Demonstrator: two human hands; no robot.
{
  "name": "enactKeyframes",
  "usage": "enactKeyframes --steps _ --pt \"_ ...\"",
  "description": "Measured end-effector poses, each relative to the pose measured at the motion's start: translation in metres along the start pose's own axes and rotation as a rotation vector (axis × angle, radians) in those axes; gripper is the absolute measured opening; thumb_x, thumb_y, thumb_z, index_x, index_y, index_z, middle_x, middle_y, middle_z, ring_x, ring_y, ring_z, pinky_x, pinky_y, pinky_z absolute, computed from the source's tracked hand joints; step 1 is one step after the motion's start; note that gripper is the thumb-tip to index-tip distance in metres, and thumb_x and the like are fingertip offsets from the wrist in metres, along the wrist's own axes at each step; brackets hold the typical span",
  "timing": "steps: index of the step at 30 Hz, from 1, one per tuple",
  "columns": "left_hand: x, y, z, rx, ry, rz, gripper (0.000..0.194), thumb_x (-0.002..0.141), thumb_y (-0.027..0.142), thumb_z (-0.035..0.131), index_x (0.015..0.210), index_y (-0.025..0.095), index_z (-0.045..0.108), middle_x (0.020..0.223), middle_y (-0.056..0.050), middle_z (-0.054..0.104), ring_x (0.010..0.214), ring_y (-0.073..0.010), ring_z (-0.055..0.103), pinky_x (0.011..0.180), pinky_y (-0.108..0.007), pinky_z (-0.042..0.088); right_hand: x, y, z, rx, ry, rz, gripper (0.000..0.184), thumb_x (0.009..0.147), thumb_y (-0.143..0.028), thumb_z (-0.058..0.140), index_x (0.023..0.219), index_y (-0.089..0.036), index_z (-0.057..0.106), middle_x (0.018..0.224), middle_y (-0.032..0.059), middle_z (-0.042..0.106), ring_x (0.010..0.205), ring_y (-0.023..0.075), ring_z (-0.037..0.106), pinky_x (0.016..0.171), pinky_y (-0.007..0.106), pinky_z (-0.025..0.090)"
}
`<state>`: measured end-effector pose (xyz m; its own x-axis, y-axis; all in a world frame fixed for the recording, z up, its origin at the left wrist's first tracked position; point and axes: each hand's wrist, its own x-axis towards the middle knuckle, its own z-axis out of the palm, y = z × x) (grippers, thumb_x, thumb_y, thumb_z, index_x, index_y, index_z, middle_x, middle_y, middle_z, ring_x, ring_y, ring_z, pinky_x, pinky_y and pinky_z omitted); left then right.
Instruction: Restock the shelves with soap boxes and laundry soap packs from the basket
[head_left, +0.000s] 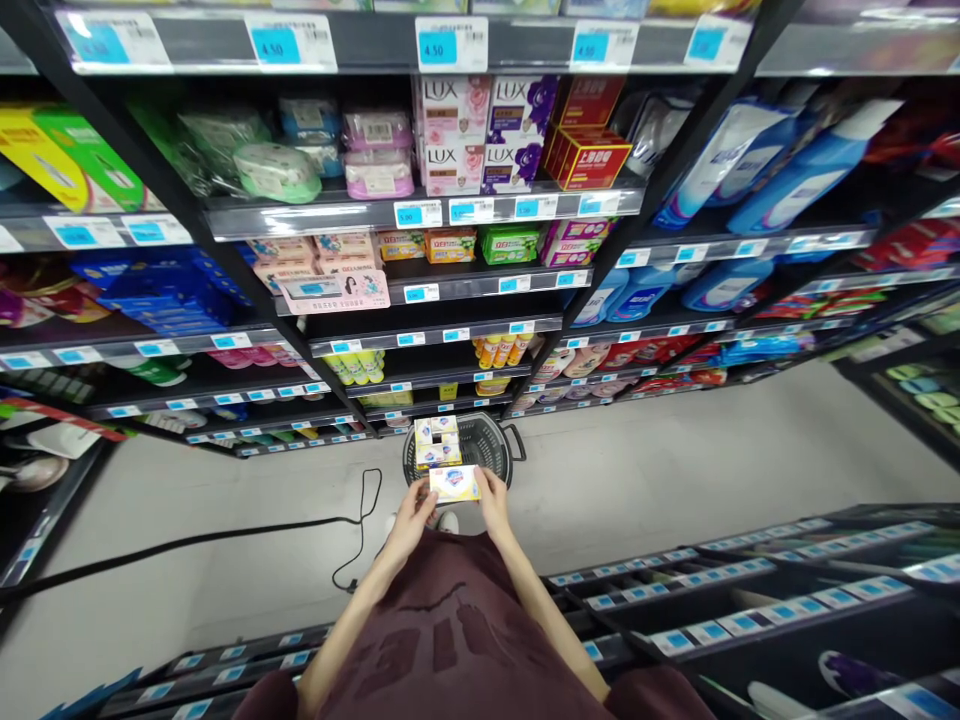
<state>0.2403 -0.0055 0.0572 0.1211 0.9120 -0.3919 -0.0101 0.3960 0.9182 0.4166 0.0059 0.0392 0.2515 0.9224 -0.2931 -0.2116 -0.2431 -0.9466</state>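
Between my two hands is a white and yellow soap box (454,484) with a blue emblem on its face. My left hand (412,508) grips its left end, and my right hand (491,497) grips its right end. Just beyond it, a dark grey plastic basket (491,440) rests on the floor, its black handle sticking out to the right. Several more soap boxes (436,440) of the same look lie stacked in the left part of the basket. The held box hides part of the basket's near side.
A tall shelf unit faces me, with LUX soap boxes (454,135), yellow-green bottles (356,367) and orange bottles (502,350) on its levels. A black cable (247,535) lies across the floor at left. Another shelf row (720,620) stands close behind me.
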Motion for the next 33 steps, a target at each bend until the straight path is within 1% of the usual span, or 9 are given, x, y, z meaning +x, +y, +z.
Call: enactKeyframes --steps 4,11,14,17,19,21,24,28,33 --pt "0.000 0.001 0.001 0.002 0.006 -0.007 0.063 0.081 0.065 0.067 0.123 0.019 0.053 0.090 -0.001 0.055 0.066 -0.0139 0.056 0.058 -0.027 0.045 0.000 -0.001 0.000 0.014 0.001 0.004 0.048 0.079 -0.065 0.068 0.079 -0.017 0.069 0.073 0.0057 0.071 0.061 0.0172 0.059 0.047 0.025 0.041" --pt "-0.004 0.004 0.000 0.018 0.014 0.016 0.056 0.084 0.058 0.067 0.121 0.019 0.055 0.097 -0.003 0.058 0.068 -0.0127 0.056 0.062 -0.027 0.046 0.001 -0.005 0.003 0.058 0.004 0.031 0.047 0.075 -0.063 0.070 0.082 -0.017 0.071 0.080 0.0081 0.074 0.071 0.0218 0.065 0.057 0.028 0.050" --pt "-0.003 0.004 0.000 0.021 0.034 0.021 0.057 0.082 0.060 0.067 0.120 0.019 0.055 0.096 -0.002 0.058 0.065 -0.0119 0.054 0.060 -0.027 0.045 0.002 -0.006 0.002 0.057 0.014 0.042 0.046 0.075 -0.061 0.070 0.084 -0.016 0.072 0.084 0.0091 0.075 0.076 0.0225 0.066 0.061 0.027 0.052" --pt "-0.001 0.004 0.003 0.016 0.043 0.028 0.059 0.082 0.062 0.066 0.120 0.018 0.057 0.092 -0.001 0.057 0.064 -0.0114 0.054 0.058 -0.026 0.044 0.001 -0.006 -0.001 0.043 0.037 0.046 0.044 0.076 -0.058 0.068 0.088 -0.015 0.072 0.084 0.0081 0.074 0.073 0.0205 0.064 0.055 0.025 0.049" --pt "0.000 0.005 0.006 0.008 0.039 0.033 0.059 0.082 0.061 0.066 0.120 0.017 0.058 0.090 -0.002 0.058 0.065 -0.0120 0.055 0.058 -0.026 0.045 0.000 -0.004 -0.004 0.034 0.047 0.045 0.043 0.076 -0.057 0.066 0.090 -0.016 0.071 0.082 0.0062 0.073 0.066 0.0182 0.061 0.048 0.023 0.044" --pt "-0.001 0.005 0.008 -0.006 0.042 0.031 0.059 0.081 0.062 0.067 0.119 0.017 0.059 0.090 -0.002 0.060 0.068 -0.0137 0.058 0.061 -0.027 0.047 0.000 0.000 -0.006 0.025 0.051 0.046 0.043 0.077 -0.057 0.065 0.092 -0.017 0.070 0.082 0.0051 0.072 0.062 0.0168 0.059 0.043 0.021 0.040" --pt "-0.003 0.004 0.008 -0.036 0.060 0.009 0.061 0.079 0.062 0.069 0.119 0.016 0.060 0.092 -0.004 0.062 0.076 -0.0178 0.064 0.066 -0.029 0.050 0.001 0.005 -0.007 -0.001 0.040 0.052 0.044 0.078 -0.057 0.063 0.094 -0.017 0.070 0.084 0.0055 0.072 0.062 0.0166 0.059 0.041 0.021 0.038" --pt "-0.006 -0.001 0.001 -0.035 0.110 0.044 0.063 0.080 0.060 0.069 0.125 0.016 0.058 0.098 -0.006 0.063 0.082 -0.0200 0.066 0.068 -0.030 0.052 0.003 0.010 -0.006 -0.054 -0.060 0.033 0.041 0.080 -0.050 0.061 0.102 -0.017 0.071 0.093 0.0077 0.074 0.067 0.0179 0.062 0.044 0.021 0.042" --pt "-0.010 -0.006 -0.016 0.005 0.165 0.165 0.056 0.083 0.052 0.067 0.126 0.019 0.055 0.122 -0.012 0.061 0.089 -0.0201 0.065 0.079 -0.036 0.056 0.003 0.008 -0.006 -0.027 -0.283 -0.030 0.041 0.076 -0.033 0.059 0.113 -0.021 0.070 0.114 0.0078 0.074 0.094 0.0246 0.069 0.061 0.026 0.055"
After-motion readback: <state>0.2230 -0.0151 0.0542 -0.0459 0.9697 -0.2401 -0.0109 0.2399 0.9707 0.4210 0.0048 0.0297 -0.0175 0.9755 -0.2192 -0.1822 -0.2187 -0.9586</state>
